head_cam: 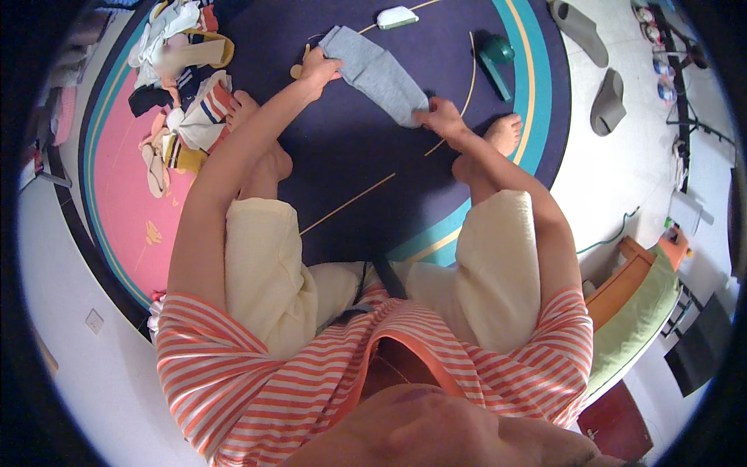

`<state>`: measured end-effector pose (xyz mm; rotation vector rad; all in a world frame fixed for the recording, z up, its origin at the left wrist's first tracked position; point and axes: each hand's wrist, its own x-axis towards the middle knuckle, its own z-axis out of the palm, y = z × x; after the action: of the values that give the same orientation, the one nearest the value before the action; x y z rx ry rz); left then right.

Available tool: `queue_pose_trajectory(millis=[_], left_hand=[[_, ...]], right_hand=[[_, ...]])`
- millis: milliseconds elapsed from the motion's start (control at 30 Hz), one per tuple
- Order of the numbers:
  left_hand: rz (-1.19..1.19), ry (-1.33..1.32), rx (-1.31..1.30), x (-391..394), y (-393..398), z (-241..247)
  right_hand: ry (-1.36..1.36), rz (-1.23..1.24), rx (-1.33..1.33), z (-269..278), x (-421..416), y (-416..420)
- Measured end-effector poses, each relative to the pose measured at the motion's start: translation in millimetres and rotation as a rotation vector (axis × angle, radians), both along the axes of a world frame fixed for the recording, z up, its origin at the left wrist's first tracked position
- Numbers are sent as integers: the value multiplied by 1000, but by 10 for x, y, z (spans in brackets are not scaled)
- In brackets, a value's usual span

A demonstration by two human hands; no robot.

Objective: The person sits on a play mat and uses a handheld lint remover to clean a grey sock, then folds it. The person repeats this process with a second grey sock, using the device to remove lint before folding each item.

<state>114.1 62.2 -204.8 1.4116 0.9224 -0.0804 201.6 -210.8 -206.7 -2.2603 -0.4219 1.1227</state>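
Note:
A light grey sock [379, 73] is stretched slantwise over the dark blue part of a round rug [350, 134]. At its upper left end, my left hand [320, 71] pinches the fabric. My right hand [442, 118] holds the lower right end. Beyond the sock lies a small folded white item [398, 17], perhaps socks. To the left sits a loose pile of socks in several colours [201, 117], next to my left foot.
A dark green object with a round head and a flat bar [497, 52] lies near my right foot. Grey slides [608, 102] rest on the pale floor at the right. A green cushion [633, 321] and an orange wooden piece [618, 280] stand at the lower right.

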Motion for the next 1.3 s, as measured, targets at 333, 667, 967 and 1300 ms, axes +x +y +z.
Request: queue_pose_trajectory(millis=[333,667,967,1300], left_hand=[[-176,-255,327,168,118,54],[-986,-394,1282,-548,-226,109],[-615,-356,1079,-666,217,128],[-449,-357,956,-1085,564,117]], right_hand=[[398,-129,195,20,-420,79],[610,-269,66,-24,-307,88],[-680,360,160,177,1358,898],[-742,1012,24,46,1770,1565]])
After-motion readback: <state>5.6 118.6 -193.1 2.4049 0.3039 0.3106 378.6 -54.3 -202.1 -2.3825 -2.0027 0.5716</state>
